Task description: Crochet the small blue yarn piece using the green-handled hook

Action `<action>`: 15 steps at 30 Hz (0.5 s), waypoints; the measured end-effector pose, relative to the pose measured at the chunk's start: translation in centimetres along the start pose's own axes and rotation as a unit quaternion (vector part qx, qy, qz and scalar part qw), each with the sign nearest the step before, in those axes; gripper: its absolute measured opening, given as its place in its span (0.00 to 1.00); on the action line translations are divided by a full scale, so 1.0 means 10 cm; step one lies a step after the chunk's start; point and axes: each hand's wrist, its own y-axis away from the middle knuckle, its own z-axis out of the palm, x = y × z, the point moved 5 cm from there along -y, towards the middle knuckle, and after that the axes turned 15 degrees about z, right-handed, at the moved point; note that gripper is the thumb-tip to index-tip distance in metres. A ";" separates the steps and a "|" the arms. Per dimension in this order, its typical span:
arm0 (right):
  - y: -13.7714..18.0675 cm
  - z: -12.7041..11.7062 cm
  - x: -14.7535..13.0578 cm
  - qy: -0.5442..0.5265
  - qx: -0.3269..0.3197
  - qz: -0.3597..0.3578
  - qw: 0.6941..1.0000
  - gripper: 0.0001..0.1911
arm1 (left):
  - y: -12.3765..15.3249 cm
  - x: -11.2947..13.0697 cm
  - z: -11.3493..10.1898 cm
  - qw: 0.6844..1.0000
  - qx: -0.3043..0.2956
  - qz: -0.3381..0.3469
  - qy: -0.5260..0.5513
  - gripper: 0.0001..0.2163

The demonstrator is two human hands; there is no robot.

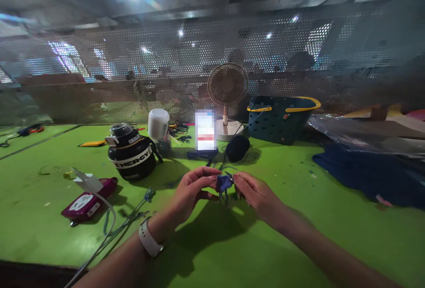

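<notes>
A small crocheted piece of blue yarn (224,183) hangs between my hands above the green table, a loose yarn tail below it. My left hand (195,186), a white band on its wrist, pinches the piece's left edge between thumb and fingers. At the right edge, my right hand (254,190) is closed on a thin crochet hook (229,174); most of the hook is hidden by the fingers. Behind them lies a dark yarn ball (237,148), with a strand near the piece. A lit phone (205,130) with a blurred screen stands upright just beyond.
A white fan (227,85) and a dark green basket (279,119) stand at the back. To the left are a black jug (133,155), a white bottle (158,123) and a purple power strip (89,201) with cables. Dark blue cloth (368,175) lies right.
</notes>
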 end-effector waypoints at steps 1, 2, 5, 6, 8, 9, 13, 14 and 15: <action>0.00 0.00 0.00 0.001 0.000 -0.002 1.000 0.18 | 0.00 0.00 0.00 1.000 0.001 0.001 -0.001 0.09; 0.00 0.00 0.00 0.003 0.001 -0.005 1.000 0.18 | 0.00 0.00 0.00 1.000 0.001 0.002 -0.001 0.09; 0.00 -0.01 -0.01 0.007 0.006 -0.010 1.000 0.18 | 0.00 0.00 -0.01 1.000 0.001 0.003 -0.002 0.10; 0.00 -0.01 -0.01 0.009 0.007 -0.011 1.000 0.18 | 0.00 0.00 -0.01 1.000 0.000 0.003 -0.001 0.10; 0.00 -0.01 -0.01 0.011 0.010 -0.013 1.000 0.18 | 0.00 -0.01 0.00 1.000 -0.005 0.003 0.001 0.09; -0.01 -0.01 -0.02 0.012 0.010 -0.015 1.000 0.18 | 0.00 -0.01 0.00 1.000 -0.006 0.003 0.002 0.09; 0.00 -0.01 -0.02 0.014 0.011 -0.020 1.000 0.18 | 0.00 -0.01 -0.01 1.000 0.001 0.001 0.001 0.09; 0.00 -0.01 -0.02 0.014 0.011 -0.022 1.000 0.18 | 0.00 0.00 -0.01 1.000 0.003 0.001 0.001 0.09; 0.00 -0.01 -0.02 0.014 0.012 -0.025 1.000 0.18 | 0.00 0.00 -0.01 1.000 0.002 0.001 0.001 0.09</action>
